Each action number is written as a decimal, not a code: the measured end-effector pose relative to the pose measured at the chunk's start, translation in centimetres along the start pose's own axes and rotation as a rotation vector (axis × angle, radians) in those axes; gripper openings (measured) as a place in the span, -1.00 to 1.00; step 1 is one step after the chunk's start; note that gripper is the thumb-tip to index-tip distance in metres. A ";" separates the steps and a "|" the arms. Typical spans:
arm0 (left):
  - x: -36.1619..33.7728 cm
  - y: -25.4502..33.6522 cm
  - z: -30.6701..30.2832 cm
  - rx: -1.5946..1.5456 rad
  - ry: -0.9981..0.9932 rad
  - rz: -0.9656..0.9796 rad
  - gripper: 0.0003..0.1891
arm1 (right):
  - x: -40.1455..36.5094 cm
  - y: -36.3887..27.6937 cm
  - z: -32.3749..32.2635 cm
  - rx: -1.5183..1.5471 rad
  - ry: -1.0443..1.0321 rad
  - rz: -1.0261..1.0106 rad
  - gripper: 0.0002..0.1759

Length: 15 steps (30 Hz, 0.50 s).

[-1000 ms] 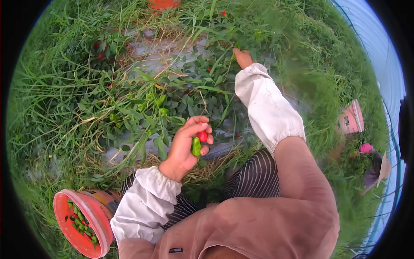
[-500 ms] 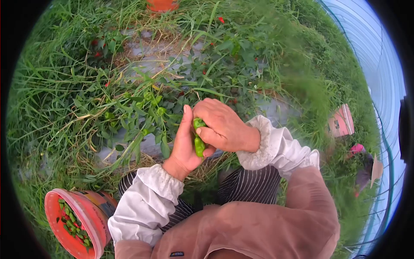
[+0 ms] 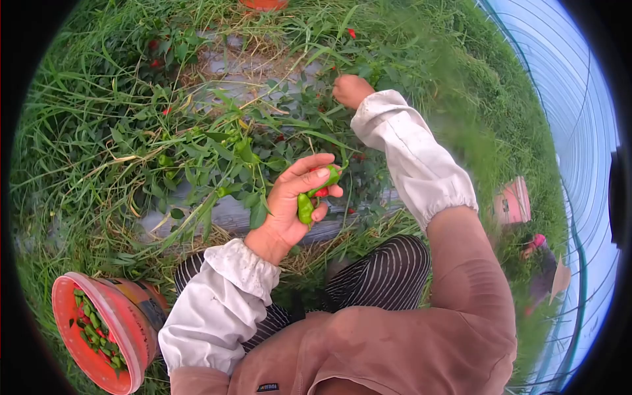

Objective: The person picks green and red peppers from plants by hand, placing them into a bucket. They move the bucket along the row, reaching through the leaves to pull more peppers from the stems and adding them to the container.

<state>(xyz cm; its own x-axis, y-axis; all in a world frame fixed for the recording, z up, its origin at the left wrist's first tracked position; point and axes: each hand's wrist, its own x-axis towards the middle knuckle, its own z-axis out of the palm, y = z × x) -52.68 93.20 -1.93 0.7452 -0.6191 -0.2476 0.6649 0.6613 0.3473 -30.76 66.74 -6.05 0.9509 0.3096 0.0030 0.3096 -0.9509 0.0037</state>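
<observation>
My left hand point(image 3: 288, 201) is closed around a few peppers, held palm up in front of my knees. Between its fingers show a green pepper point(image 3: 305, 209), another green one under the thumb, and a bit of a red pepper point(image 3: 321, 192). My right hand point(image 3: 353, 91) is stretched out into the pepper plants point(image 3: 316, 99) farther ahead. Its fingers are curled among the leaves near a small red pepper point(image 3: 334, 68); whatever they grip is hidden.
At lower left a red bucket point(image 3: 135, 329) leans, with green and red peppers inside. Another bucket point(image 3: 512, 201) stands on the right, near a person in a hat point(image 3: 560, 280). A third bucket point(image 3: 263, 4) is at the top. Tall grass surrounds the plastic-covered bed point(image 3: 164, 220); netting lines the right.
My right hand has left my left hand and reached forward into the plants. The left hand has stayed near its place, now showing a red pepper with the green ones.
</observation>
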 end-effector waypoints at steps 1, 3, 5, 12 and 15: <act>0.2 0.1 -0.2 0.015 0.019 -0.013 -0.68 | 0.9 2.0 1.5 -0.201 -0.030 0.110 -0.79; 0.5 0.2 -0.4 0.020 0.043 -0.013 -0.70 | 1.4 4.8 1.8 -0.457 0.190 0.137 -0.81; 0.8 0.4 -0.5 0.054 0.084 -0.031 -0.71 | 1.2 4.9 -0.4 -0.673 0.060 0.202 -0.83; 2.2 0.7 -1.2 0.024 0.065 -0.083 -0.77 | -2.7 9.0 -1.3 -0.992 -0.336 0.346 -0.79; 2.5 0.5 -1.3 0.031 0.060 -0.094 -0.77 | -6.0 11.5 -0.7 -1.010 -0.328 0.091 -0.79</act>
<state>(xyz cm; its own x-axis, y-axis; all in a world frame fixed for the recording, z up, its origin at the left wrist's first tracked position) -50.45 92.53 -3.59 0.6821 -0.6504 -0.3342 0.7307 0.5877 0.3474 -32.87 54.00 -5.36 0.9715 0.0783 -0.2236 0.2333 -0.4811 0.8451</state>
